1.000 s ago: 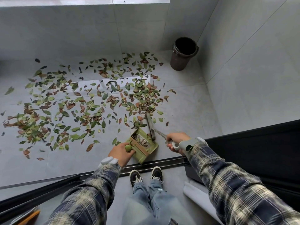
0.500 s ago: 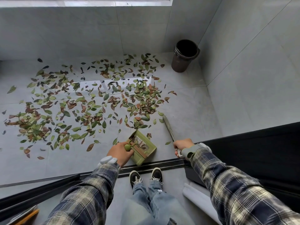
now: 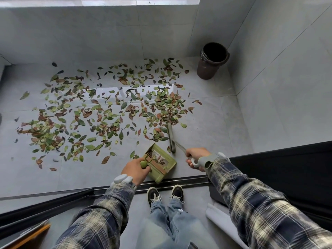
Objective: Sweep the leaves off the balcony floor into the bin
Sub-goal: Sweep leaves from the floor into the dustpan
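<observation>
Plainly the leaves (image 3: pixel 165 106) are nearly all on the balcony floor (image 3: pixel 217 128), green and brown, strewn from the far left to a thicker patch just ahead of the broom head (image 3: pixel 170 136). A few scraps show inside the dustpan (image 3: pixel 162 161).

We judge the leaves very light, thin and brittle. They are apt to skid on the smooth tile and to lift at any quick stroke, so they want short, low pulls of the brush rather than fingers. What we take hold of is the tools, not the leaves.

The broom head rests on the tile at the near edge of that patch, just beyond the pan's open mouth. Our right hand (image 3: pixel 196 157) has its fingers wrapped round the broom's thin handle, near its end. Our left hand (image 3: pixel 136 168) grips the pan's green knobbed handle, fingers curled about it, with the mouth turned toward the leaves.

The bin (image 3: pixel 212 59), dark brown and open, stands in the far right corner against the walls, well apart from the pan. We reckon a filled pan must be carried level to it. Our shoes (image 3: pixel 153 194) stand behind the door track (image 3: pixel 188 181).
</observation>
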Available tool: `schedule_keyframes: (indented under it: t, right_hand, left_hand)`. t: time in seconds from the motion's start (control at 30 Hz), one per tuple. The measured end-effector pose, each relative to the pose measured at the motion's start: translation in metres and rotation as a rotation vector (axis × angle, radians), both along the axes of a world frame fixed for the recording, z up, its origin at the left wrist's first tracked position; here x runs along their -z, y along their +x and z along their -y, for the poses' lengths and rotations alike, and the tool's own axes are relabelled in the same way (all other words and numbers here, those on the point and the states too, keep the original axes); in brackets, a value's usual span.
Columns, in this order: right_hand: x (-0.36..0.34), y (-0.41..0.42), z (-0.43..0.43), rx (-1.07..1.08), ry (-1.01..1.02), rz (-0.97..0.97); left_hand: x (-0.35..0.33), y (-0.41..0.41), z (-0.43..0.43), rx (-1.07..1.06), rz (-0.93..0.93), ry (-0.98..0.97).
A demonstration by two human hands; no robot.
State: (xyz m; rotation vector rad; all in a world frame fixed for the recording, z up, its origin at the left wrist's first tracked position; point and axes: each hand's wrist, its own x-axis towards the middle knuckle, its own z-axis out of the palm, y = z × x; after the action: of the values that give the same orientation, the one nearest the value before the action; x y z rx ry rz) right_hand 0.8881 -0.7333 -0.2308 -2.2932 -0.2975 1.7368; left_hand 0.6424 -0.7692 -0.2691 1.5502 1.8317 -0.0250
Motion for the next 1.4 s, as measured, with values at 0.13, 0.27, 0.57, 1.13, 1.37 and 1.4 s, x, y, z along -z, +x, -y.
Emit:
schedule_keyframes:
  t: [0.13, 0.27, 0.57, 1.13, 1.37, 1.4]
  right_hand:
    - [-0.017, 0.001, -0.022, -0.191, 0.024, 0.029]
    - [-0.015, 0.0, -0.04, -0.511, 0.036, 0.134]
    - [0.056, 0.009, -0.027, -1.017, -0.125, 0.339]
    - [-0.052, -0.004, -0.045, -0.887, -0.033, 0.265]
    - [-0.03, -0.01, -0.062, -0.825, 0.007, 0.262]
    - [-0.026, -0.011, -0.065, -0.827, 0.013, 0.256]
  left_hand:
    - [0.004, 0.002, 0.003, -0.06, -0.002, -0.001]
    - [0.009, 0.006, 0.006, -0.152, 0.019, -0.017]
    - [0.016, 0.014, 0.007, -0.23, 0.059, -0.034]
    - [0.029, 0.017, -0.006, -0.25, 0.123, -0.05]
    - [0.026, 0.017, -0.014, -0.261, 0.133, -0.103]
    - [0.025, 0.017, -0.015, -0.267, 0.137, -0.11]
